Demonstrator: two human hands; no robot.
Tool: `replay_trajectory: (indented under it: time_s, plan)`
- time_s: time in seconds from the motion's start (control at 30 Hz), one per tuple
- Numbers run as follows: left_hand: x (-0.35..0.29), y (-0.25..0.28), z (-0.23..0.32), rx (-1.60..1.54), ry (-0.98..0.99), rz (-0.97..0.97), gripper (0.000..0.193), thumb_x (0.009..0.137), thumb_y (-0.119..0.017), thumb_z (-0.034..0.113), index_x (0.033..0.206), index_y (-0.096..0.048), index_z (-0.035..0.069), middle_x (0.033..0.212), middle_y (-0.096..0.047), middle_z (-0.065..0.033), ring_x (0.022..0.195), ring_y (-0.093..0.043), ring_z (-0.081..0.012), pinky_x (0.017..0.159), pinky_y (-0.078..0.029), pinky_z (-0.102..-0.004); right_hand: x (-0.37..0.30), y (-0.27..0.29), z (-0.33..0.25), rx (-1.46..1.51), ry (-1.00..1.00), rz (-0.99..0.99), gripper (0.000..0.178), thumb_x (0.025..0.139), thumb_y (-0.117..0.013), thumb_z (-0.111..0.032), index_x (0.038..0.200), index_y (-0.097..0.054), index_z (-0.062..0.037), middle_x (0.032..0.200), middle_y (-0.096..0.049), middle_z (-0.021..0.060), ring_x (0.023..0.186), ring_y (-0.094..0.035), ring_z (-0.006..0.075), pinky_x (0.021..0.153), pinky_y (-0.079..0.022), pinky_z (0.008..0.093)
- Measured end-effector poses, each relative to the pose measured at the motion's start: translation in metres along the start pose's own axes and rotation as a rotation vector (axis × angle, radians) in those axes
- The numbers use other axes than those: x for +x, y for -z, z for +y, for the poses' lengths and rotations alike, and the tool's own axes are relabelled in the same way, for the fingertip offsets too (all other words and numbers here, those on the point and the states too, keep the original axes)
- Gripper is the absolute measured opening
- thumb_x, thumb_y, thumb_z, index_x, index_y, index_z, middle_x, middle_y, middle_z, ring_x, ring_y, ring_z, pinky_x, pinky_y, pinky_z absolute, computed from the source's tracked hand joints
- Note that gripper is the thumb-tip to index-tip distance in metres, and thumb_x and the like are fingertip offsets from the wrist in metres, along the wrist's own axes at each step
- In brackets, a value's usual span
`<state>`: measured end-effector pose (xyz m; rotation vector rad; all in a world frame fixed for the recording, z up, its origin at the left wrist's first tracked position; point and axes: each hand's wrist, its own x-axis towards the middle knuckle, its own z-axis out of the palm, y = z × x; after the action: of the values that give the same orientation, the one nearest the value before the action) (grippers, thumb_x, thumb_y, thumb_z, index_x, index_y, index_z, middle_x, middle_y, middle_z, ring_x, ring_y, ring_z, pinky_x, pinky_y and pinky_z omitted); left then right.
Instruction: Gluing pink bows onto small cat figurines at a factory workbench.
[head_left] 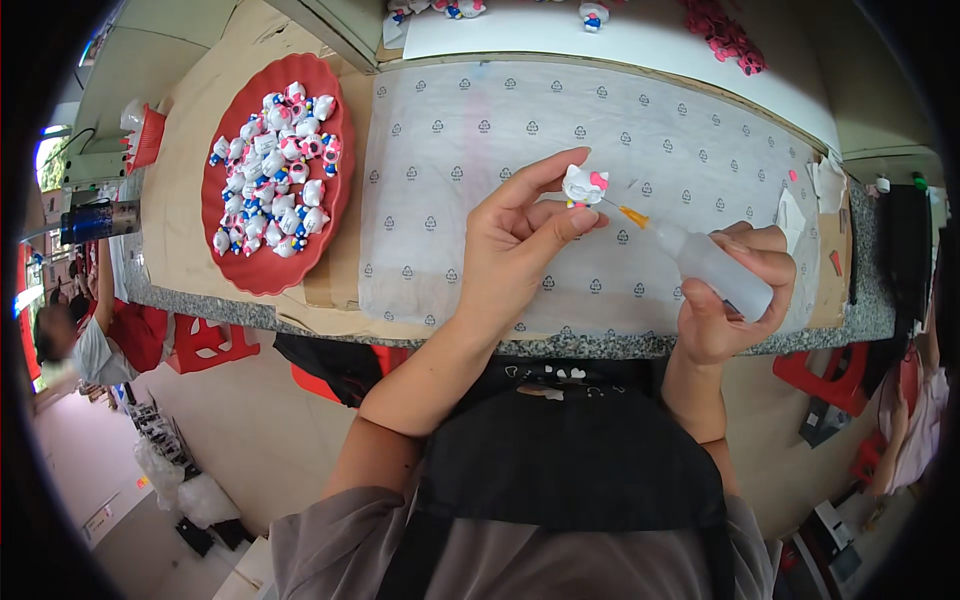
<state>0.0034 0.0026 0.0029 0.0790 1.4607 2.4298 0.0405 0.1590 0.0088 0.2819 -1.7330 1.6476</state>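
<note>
The left hand [510, 235] pinches a white cat figurine [580, 188] above the printed sheet [450, 150], presumably by its edges to keep its front exposed. The right hand [709, 330] grips a translucent bottle [708, 266] (tilted, apparently to aim its orange-based needle [633, 215]).

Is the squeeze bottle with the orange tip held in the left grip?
No, the right grip holds the squeeze bottle, while the left grip holds a small white-headed figurine with a pink bow.
</note>
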Motion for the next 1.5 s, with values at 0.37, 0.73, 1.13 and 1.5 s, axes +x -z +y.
replay_trajectory:
  time_s: [0.37, 0.73, 1.13, 1.5]
  plan:
    - [-0.0003, 0.0011, -0.0027, 0.006, -0.007, -0.014, 0.037, 0.074, -0.056, -0.004, 0.109, -0.044, -0.003, 0.094, -0.056, -0.0078, 0.077, -0.059, -0.0149, 0.070, -0.046, -0.0218, 0.0007, -0.0019, -0.0011, -0.035, 0.092, -0.116, 0.042, 0.052, -0.076, -0.003, 0.086, -0.051, -0.0016, 0.080, -0.047, 0.0083, 0.061, -0.050, 0.0148, 0.054, -0.042, 0.0238]
    - [0.0001, 0.0005, -0.0021, 0.052, 0.000, -0.006, 0.037, 0.073, -0.056, -0.004, 0.109, -0.045, -0.003, 0.095, -0.055, -0.0081, 0.078, -0.059, -0.0154, 0.069, -0.046, -0.0209, 0.0012, -0.0021, -0.0024, -0.027, 0.094, -0.142, 0.042, 0.050, -0.076, 0.000, 0.085, -0.052, -0.0015, 0.078, -0.047, 0.0077, 0.058, -0.047, 0.0126, 0.052, -0.040, 0.0217]
    - [0.0001, -0.0003, -0.0011, 0.040, 0.021, -0.011, 0.037, 0.074, -0.056, -0.002, 0.110, -0.044, -0.002, 0.089, -0.058, -0.0092, 0.076, -0.059, -0.0146, 0.070, -0.046, -0.0220, 0.0027, -0.0033, -0.0005, -0.047, 0.140, -0.124, 0.042, 0.050, -0.075, 0.002, 0.085, -0.051, -0.0017, 0.080, -0.047, 0.0083, 0.059, -0.049, 0.0145, 0.052, -0.041, 0.0229]
    - [0.0004, -0.0002, -0.0015, 0.043, 0.033, -0.025, 0.037, 0.074, -0.056, -0.001, 0.110, -0.044, -0.002, 0.086, -0.059, -0.0091, 0.076, -0.059, -0.0142, 0.069, -0.047, -0.0223, 0.0026, -0.0017, -0.0017, -0.034, 0.122, -0.151, 0.043, 0.050, -0.075, 0.002, 0.085, -0.051, -0.0016, 0.078, -0.046, 0.0080, 0.057, -0.047, 0.0134, 0.050, -0.039, 0.0223]
